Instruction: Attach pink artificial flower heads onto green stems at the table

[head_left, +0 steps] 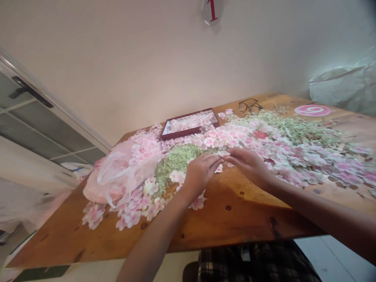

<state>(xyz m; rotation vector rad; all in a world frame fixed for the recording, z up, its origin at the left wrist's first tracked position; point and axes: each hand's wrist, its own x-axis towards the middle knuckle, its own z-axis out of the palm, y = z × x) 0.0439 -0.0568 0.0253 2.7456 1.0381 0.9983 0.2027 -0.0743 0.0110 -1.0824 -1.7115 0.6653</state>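
Observation:
Over the middle of the wooden table, my left hand point(202, 169) and my right hand point(249, 164) meet at the fingertips. Both are closed in a pinch at a small pale pink artificial flower point(223, 153), which the fingers partly cover. Loose pink and white artificial flowers point(235, 137) lie heaped just beyond my hands. A mound of green shredded filler point(182, 157) sits beside my left hand, with more flowers point(151, 203) around its near side.
A dark red shallow box point(190, 132) with flowers in it stands at the back. A clear plastic bag point(120, 176) of pink material lies left. Eyeglasses point(250, 106), more green filler point(302, 127) and a round pink sticker point(313, 110) are at the right back.

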